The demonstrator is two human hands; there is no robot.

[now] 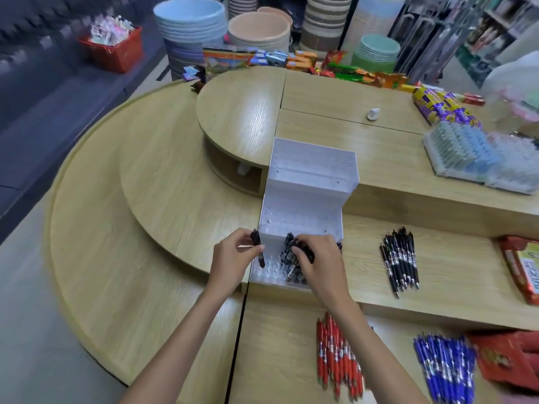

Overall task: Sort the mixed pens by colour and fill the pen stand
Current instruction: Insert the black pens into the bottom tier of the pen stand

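Nearest us, on the lowest level of the desk (pixel 163 205), lie two sorted heaps: red pens (pixel 339 357) in the middle and blue pens (pixel 446 368) to their right, the two heaps apart. A red packet (pixel 513 360) sits just right of the blue pens, too blurred to read.

One level up, we see both forearms reaching to the white stepped stand (pixel 303 211), which stands on the middle level against the top one. The left hand (pixel 233 258) is at the stand's left front corner. Its fingers pinch one black pen (pixel 258 247), held roughly upright with its tip down among the holes of the lowest step. The right hand (pixel 320 263) is over the same step. Its fingers are curled round a cluster of black pens (pixel 288 258) that stand in the holes there. The two upper steps hold no pens that we can make out.

To the right on the same level, well apart from the stand, a loose heap of spare black pens (pixel 401 258) lies flat. Another red packet (pixel 522 266) sits beyond it at the frame's edge.

On the top level we see a small white object (pixel 373 114), a tray of pale bottles (pixel 472 153) and snack packets (pixel 358 72) along the far edge. Behind the desk are stacked basins (pixel 189 21), and a red basket (pixel 113 51) sits at far left.
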